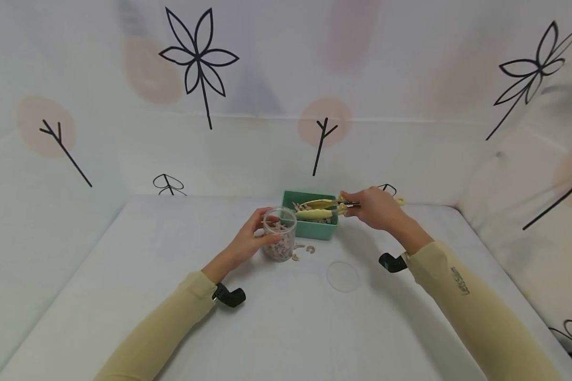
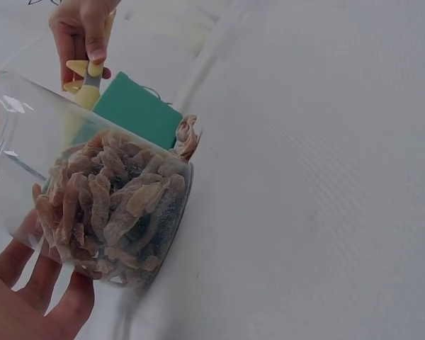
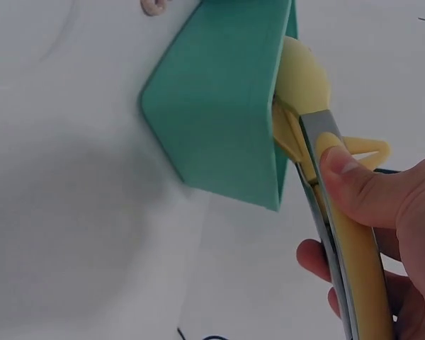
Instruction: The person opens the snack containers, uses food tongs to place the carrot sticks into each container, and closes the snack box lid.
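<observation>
My left hand point(image 1: 248, 241) grips a clear round jar point(image 1: 280, 248) from its left side, thumb and fingers around the wall. Brownish dried strips point(image 2: 113, 205) fill the lower part of the jar, which has no lid on. In my right hand point(image 1: 376, 209) is a pair of yellow tongs point(image 3: 354, 262) with metal arms, held between thumb and fingers. The tongs' yellow heads reach into a green rectangular box point(image 3: 205, 99), where more of the strips point(image 1: 324, 221) lie. Box and jar stand side by side, the jar nearer to me.
A few loose pieces point(image 1: 311, 249) lie on the white table point(image 1: 286, 328) just right of the jar. Closer to me is a clear round lid point(image 1: 342, 277). A patterned cloth wall point(image 1: 248, 153) rises behind the box.
</observation>
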A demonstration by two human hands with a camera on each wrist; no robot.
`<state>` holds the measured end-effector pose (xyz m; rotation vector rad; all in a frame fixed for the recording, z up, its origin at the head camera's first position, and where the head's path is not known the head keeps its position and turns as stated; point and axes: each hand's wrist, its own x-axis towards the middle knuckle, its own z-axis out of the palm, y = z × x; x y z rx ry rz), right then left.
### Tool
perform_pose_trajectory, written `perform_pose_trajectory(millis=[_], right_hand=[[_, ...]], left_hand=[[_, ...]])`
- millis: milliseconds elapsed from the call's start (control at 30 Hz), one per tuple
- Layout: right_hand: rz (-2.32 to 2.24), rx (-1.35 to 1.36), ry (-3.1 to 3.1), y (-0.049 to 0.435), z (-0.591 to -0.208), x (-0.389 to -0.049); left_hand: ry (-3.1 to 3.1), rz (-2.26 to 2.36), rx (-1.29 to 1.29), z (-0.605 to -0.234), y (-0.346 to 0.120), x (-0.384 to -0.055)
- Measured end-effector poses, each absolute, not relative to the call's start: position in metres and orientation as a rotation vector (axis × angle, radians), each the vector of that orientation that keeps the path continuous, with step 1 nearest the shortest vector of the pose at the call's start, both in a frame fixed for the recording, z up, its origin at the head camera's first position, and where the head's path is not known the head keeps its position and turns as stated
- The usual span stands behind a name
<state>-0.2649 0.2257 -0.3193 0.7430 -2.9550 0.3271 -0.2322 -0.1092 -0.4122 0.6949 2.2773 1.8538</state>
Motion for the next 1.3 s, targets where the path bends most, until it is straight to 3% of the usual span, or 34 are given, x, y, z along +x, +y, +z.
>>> perform_pose_trajectory(millis=[800,1300], right_hand=[[0.438,0.643,-2.963,0.235,-0.317,-0.265],[0.587,0.721,-2.854,0.230,-0.291,-0.259]], left_hand=[[2.403,1.849,0.689,-0.406,-0.103,-0.233],[2.443,1.806,0.653,-0.406,-0.102,-0.233]])
